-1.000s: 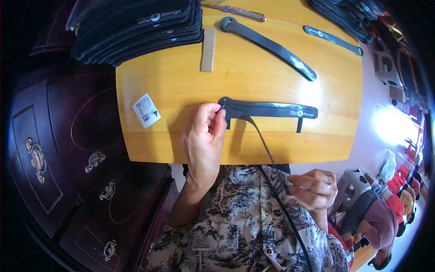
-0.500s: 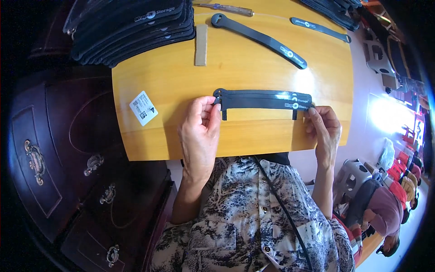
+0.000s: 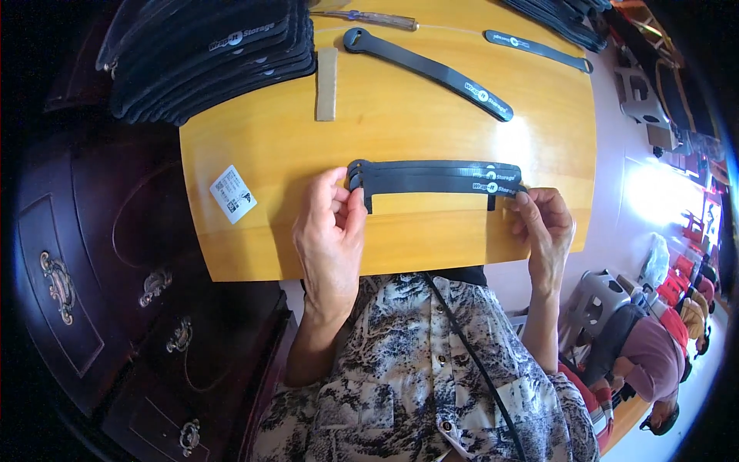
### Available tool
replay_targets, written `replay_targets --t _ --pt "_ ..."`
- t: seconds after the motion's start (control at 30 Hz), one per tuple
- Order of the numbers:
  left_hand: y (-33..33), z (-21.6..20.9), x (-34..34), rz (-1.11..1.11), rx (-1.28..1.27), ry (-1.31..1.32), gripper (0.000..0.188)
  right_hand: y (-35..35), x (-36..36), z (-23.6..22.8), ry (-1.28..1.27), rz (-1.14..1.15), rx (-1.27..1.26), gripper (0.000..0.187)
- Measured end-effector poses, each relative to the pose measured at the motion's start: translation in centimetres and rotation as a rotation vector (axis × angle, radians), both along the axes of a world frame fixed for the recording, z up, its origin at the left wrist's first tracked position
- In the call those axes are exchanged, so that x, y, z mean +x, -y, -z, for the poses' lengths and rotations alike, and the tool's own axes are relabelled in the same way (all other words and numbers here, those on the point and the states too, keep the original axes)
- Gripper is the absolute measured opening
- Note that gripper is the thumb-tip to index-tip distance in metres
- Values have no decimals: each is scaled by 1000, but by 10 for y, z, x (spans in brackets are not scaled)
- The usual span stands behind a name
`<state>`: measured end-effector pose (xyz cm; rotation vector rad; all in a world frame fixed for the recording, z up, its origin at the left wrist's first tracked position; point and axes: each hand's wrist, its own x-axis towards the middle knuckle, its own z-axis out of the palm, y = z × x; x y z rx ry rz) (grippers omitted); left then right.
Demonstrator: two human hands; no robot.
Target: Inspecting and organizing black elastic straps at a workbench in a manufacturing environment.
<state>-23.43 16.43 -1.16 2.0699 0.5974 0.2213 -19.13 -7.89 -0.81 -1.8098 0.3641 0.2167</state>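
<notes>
Front black strap (image 3: 423, 183) overlaps similar strap (image 3: 431, 165) near wooden table (image 3: 269, 138)'s six o'clock edge — we pinch its nine o'clock end with left hand (image 3: 331, 235), three o'clock end with right hand (image 3: 548, 223). Separate strap (image 3: 427, 71) at twelve.

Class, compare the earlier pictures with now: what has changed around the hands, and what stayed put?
The right hand has risen from in front of the shirt to pinch the right end of the held black strap. That strap, earlier curving down off the table, now stretches straight between the hands. The left hand still pinches its left end; the screwdriver and cardboard strip lie unmoved.
</notes>
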Motion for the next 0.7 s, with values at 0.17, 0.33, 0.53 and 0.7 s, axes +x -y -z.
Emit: replay_targets --t 0.17,0.33,0.53,0.7 --pt "-8 7 -4 115 239 98 19 -1 0 0 -19 -1 -1 14" --pt "-10 10 -8 141 252 145 17 0 1 -1 -58 -33 17 13" --pt "-13 8 -10 172 287 147 19 -4 3 -2 -68 9 34 14" --pt "-14 7 -10 231 325 184 20 -2 4 -10 -97 9 73 13"
